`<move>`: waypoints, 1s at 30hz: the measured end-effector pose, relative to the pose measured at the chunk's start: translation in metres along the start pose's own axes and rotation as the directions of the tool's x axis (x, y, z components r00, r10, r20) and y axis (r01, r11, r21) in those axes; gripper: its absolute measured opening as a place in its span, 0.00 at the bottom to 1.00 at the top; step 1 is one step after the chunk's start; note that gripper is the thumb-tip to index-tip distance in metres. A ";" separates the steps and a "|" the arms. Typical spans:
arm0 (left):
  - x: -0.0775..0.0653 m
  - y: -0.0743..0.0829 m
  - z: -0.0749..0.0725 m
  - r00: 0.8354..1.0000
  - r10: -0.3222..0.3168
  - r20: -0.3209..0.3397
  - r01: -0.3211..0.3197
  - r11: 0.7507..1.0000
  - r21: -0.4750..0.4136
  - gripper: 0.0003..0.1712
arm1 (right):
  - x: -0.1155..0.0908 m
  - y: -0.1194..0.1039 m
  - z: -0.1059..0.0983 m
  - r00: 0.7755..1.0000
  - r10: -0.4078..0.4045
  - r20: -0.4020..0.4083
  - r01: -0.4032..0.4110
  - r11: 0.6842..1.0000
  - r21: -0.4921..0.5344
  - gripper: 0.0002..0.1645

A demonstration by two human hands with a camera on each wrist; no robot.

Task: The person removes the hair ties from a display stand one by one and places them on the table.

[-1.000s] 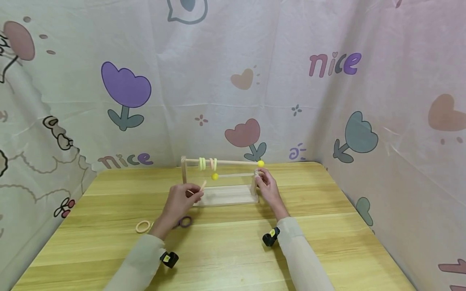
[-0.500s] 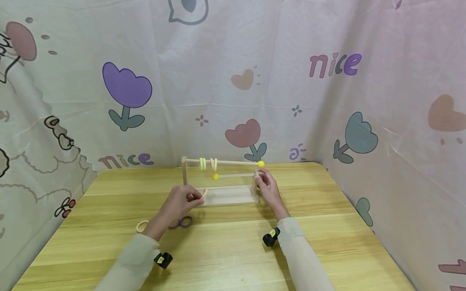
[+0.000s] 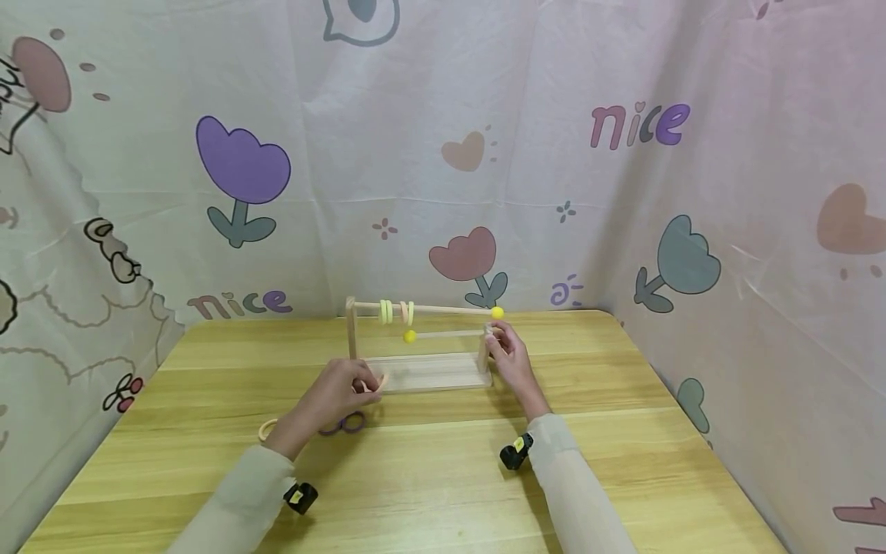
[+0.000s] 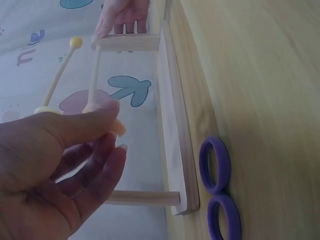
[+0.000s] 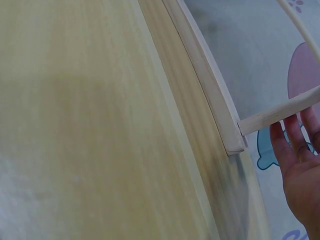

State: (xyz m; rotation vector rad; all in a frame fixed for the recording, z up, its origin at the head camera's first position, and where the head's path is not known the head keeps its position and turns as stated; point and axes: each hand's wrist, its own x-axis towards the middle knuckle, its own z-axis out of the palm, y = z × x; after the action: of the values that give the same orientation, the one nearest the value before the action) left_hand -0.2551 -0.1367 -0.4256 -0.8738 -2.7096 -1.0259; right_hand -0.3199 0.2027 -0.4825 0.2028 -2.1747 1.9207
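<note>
In the head view my left hand (image 3: 335, 388) is in front of the left end of a wooden stand (image 3: 429, 372). Between thumb and fingers it pinches a small peach hair tie (image 4: 120, 128), mostly covered by the fingertips. My right hand (image 3: 511, 360) holds the top of the stand's right post (image 4: 130, 42), fingers around it. From that post a lower rod points left and ends in a yellow ball (image 3: 410, 336). The upper rod (image 3: 450, 309) runs right from the left post (image 3: 352, 331) to another yellow ball (image 3: 497, 313). Pale green and pink hair ties (image 3: 385, 312) hang on it.
Two purple hair ties (image 4: 226, 165) lie touching on the wooden table (image 3: 443, 477), in front of the stand. A pale orange ring (image 3: 264, 432) is partly hidden behind my left forearm. Patterned cloth (image 3: 388, 138) hangs behind the table and at both sides.
My left hand has lowered slightly with the peach hair tie, and its forearm has shifted left, covering more of the pale orange ring. My right hand stays on the post.
</note>
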 end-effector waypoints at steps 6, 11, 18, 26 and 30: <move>0.001 -0.007 0.000 0.997 0.013 0.072 -0.009 0.998 -0.054 0.02 | 0.000 -0.001 0.000 1.000 -0.001 -0.009 0.001 1.000 0.000 0.19; -0.001 -0.012 0.000 0.995 0.021 0.100 -0.015 0.998 -0.061 0.03 | 0.000 0.001 0.000 1.000 0.000 -0.007 0.000 1.000 -0.005 0.19; -0.002 -0.018 0.006 0.989 0.099 0.105 -0.095 0.994 -0.047 0.04 | 0.000 0.004 -0.001 1.000 -0.009 -0.010 0.009 1.000 -0.020 0.19; -0.004 -0.023 0.012 0.985 0.111 0.135 -0.102 0.992 -0.073 0.05 | 0.000 0.003 -0.001 1.000 -0.022 0.001 0.022 1.000 -0.004 0.19; -0.004 -0.025 0.015 0.984 0.106 0.143 -0.094 0.991 -0.093 0.04 | 0.000 0.003 -0.001 1.000 -0.028 0.000 0.028 1.000 -0.012 0.19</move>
State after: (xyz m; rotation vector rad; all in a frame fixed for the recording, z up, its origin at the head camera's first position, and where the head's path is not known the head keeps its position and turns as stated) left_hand -0.2645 -0.1445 -0.4523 -1.1317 -2.7241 -1.1053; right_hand -0.3207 0.2039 -0.4854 0.2303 -2.1709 1.8920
